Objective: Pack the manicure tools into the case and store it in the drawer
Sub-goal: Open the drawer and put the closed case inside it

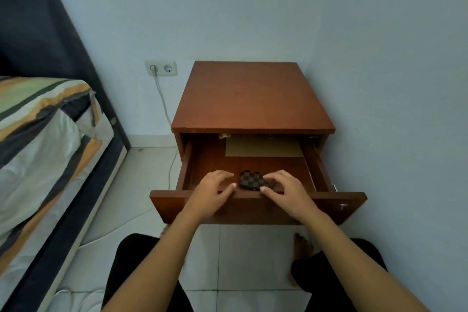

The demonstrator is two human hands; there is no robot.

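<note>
A small closed case [250,179] with a brown checkered pattern lies on the floor of the open wooden drawer [253,201], close to the drawer's front panel. My left hand [214,189] hovers just left of the case, fingers spread, thumb near its left edge, holding nothing. On the case's right side my right hand [285,189] has its fingertips curled over the edge and its thumb at the front corner. No loose manicure tools are visible.
The drawer belongs to a brown nightstand [253,99] standing in a wall corner. A tan cardboard sheet [263,147] lies at the drawer's back. A bed [45,139] stands at the left, with a wall socket and cable [162,68] between. My knees and feet are below the drawer.
</note>
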